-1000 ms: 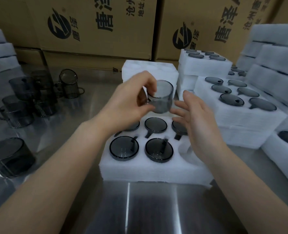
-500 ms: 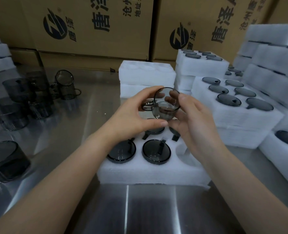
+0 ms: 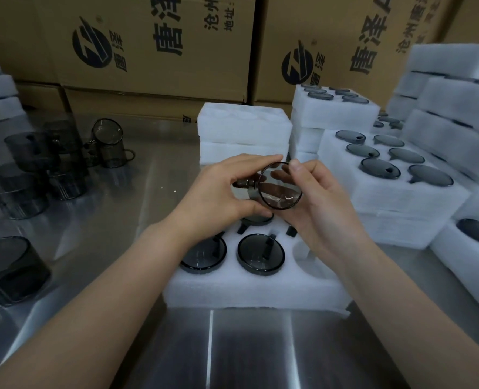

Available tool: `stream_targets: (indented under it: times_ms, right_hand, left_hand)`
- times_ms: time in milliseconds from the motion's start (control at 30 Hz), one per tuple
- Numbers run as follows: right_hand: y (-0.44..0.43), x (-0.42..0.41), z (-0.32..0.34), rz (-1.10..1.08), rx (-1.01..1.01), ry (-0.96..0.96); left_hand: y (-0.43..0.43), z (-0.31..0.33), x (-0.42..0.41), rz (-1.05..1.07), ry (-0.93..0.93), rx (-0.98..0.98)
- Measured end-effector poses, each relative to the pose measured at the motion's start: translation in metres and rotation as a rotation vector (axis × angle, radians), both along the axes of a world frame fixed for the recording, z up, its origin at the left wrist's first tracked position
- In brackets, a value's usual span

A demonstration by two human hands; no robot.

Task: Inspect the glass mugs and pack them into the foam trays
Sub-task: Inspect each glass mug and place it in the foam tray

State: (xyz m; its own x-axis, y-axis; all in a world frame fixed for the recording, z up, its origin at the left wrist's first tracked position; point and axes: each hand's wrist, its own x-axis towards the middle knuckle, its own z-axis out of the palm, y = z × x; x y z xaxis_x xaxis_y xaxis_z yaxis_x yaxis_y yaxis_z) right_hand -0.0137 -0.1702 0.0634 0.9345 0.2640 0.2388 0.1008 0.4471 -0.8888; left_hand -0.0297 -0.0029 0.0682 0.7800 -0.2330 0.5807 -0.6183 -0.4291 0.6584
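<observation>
Smoky glass mug (image 3: 279,189) hung tilted above the tray (image 3: 255,293), rim toward the camera, gripped by left hand (image 3: 221,192) and right hand (image 3: 319,203). Front row held 2 packed mugs (image 3: 260,254) beside 1 bare pocket (image 3: 300,254).

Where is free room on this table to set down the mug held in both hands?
Bare steel table lies between the loose mugs on the left and the foam tray, and again in front of that tray. The tray's front right pocket, empty, could take the mug. The right side is crowded with filled trays; a foam stack blocks the back.
</observation>
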Motion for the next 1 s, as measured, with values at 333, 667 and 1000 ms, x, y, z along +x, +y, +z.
stream_targets:
  times_ms: [333,667,1000]
  right_hand:
    - [0.006,-0.006,-0.005,-0.207,-0.33,-0.123]
    - [0.002,-0.005,-0.004,-0.134,-0.301,-0.208]
    - [-0.002,-0.003,0.001,0.125,-0.037,-0.119]
  left_hand:
    - [-0.003,0.001,-0.004,-0.005,-0.157,0.143]
    - [0.004,-0.003,0.003,-0.011,0.044,-0.125]
    - [0.008,-0.003,0.009,-0.09,0.137,-0.297]
